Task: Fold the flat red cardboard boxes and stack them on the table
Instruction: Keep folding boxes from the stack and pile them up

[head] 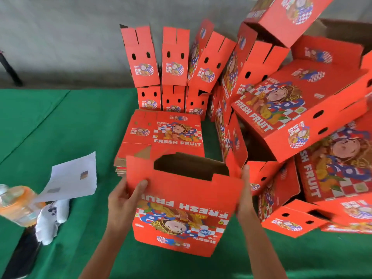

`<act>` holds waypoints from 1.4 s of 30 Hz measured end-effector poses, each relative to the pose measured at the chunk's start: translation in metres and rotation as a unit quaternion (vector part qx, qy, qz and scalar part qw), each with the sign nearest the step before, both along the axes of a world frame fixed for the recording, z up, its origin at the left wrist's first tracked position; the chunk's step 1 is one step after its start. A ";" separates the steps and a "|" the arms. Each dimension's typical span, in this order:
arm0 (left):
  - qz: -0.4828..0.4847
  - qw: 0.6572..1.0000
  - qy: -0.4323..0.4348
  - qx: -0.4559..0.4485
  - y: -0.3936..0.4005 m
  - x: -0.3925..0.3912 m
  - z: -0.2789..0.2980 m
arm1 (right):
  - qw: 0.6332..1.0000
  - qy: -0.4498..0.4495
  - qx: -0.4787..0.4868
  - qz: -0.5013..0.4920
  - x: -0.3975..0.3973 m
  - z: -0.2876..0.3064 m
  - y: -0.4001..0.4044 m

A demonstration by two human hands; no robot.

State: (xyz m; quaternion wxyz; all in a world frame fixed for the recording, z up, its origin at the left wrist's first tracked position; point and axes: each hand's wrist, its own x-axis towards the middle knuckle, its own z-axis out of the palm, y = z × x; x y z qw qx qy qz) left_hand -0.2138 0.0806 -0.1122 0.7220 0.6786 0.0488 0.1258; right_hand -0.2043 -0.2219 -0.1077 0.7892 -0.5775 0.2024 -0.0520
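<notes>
Both hands hold the half-opened red box (185, 202): left hand (122, 202) grips its left edge, right hand (244, 192) its right; flat stack (167, 133) directly beyond.

A table (60, 121) is covered in matt green cloth, creased in places. The red boxes (187, 208) are made of smooth printed cardboard, with raw brown board shown inside. White paper sheets (74, 178) are seen beside a clear plastic bottle (18, 206).

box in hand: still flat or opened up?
Opened up. The held box shows a dark hollow at its top; left hand and right hand grip its sides.
</notes>
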 end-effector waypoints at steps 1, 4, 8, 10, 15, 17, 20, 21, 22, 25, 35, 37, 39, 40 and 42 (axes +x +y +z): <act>-0.024 1.000 -0.009 0.002 -0.013 -0.005 -0.002 | 0.998 -0.016 0.026 0.060 0.000 0.003 0.001; 0.006 0.999 -0.035 0.021 -0.022 -0.014 -0.005 | 0.981 -0.042 -0.126 0.142 -0.001 0.016 0.004; -0.014 0.978 -0.122 0.169 0.005 -0.010 0.002 | 0.957 -0.068 -0.259 0.114 -0.004 0.031 -0.010; -0.053 0.973 -0.133 0.183 0.005 -0.009 0.013 | 0.963 -0.064 -0.217 0.145 -0.010 0.033 -0.009; -0.128 0.972 -0.122 0.153 -0.001 -0.003 0.024 | 0.946 -0.084 -0.254 0.185 -0.011 0.037 -0.002; -0.166 0.959 -0.133 0.186 0.002 0.002 0.025 | 0.946 -0.096 -0.248 0.185 -0.011 0.038 -0.005; -0.182 0.947 -0.146 0.220 0.004 0.006 0.026 | 0.930 -0.070 -0.293 0.209 -0.005 0.042 -0.008; -0.180 0.948 -0.147 0.218 0.005 0.006 0.025 | 0.920 -0.052 -0.313 0.228 -0.005 0.042 -0.010; -0.176 0.950 -0.146 0.213 0.006 0.006 0.025 | 0.905 -0.037 -0.347 0.244 -0.007 0.040 -0.010; -0.152 0.937 -0.161 0.272 0.009 0.009 0.027 | 0.895 -0.046 -0.354 0.267 -0.004 0.035 -0.016; -0.021 0.911 0.006 0.411 0.010 0.008 0.020 | 0.983 -0.095 -0.076 0.135 -0.010 0.027 -0.019; -0.003 0.898 -0.023 0.440 0.000 0.006 0.025 | 0.979 -0.107 -0.074 0.155 -0.016 0.029 -0.016; 0.011 0.884 -0.035 0.466 -0.012 0.006 0.027 | 0.977 -0.127 -0.059 0.162 -0.022 0.023 -0.008; 0.020 0.877 -0.032 0.479 -0.018 0.007 0.027 | 0.977 -0.131 -0.035 0.165 -0.030 0.016 -0.006; 0.031 0.861 -0.053 0.505 -0.026 0.008 0.026 | 0.982 -0.134 -0.005 0.133 -0.033 0.011 -0.005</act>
